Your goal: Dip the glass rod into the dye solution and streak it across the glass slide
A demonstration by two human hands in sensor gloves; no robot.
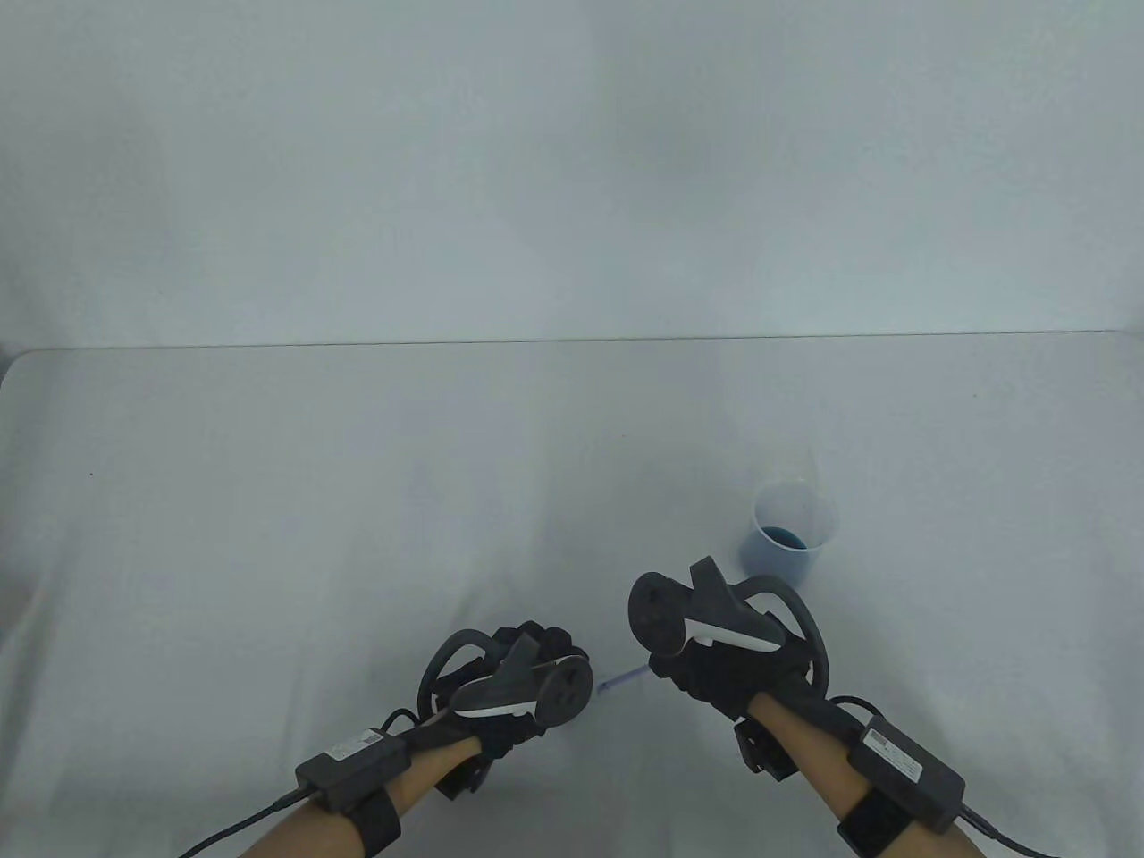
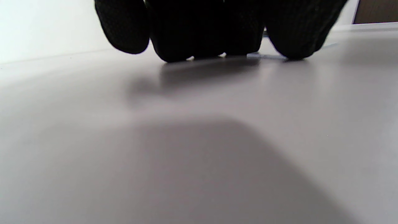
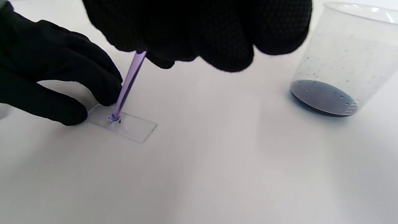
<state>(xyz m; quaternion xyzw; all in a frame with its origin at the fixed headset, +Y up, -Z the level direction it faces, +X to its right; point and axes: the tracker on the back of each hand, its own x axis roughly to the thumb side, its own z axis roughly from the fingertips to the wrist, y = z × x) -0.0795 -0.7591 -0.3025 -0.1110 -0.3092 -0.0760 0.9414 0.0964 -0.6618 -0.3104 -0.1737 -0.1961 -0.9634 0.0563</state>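
Observation:
My right hand [image 1: 715, 666] grips a thin purple-tinted glass rod [image 3: 129, 82], also seen in the table view [image 1: 623, 679]. The rod slants down and its tip touches a clear glass slide [image 3: 130, 126] lying flat on the white table. A small dark dot of dye sits at the tip. My left hand [image 1: 527, 666] presses its fingertips [image 3: 77, 113] on the slide's left end; in the left wrist view the fingers [image 2: 202, 46] rest on the table with the slide's edge [image 2: 264, 56] under them. A clear plastic cup [image 1: 791, 536] with blue dye [image 3: 323, 98] stands to the right.
The white table [image 1: 357, 500] spreads wide to the left and behind the hands; its far edge meets a pale wall. The cup stands just beyond my right hand.

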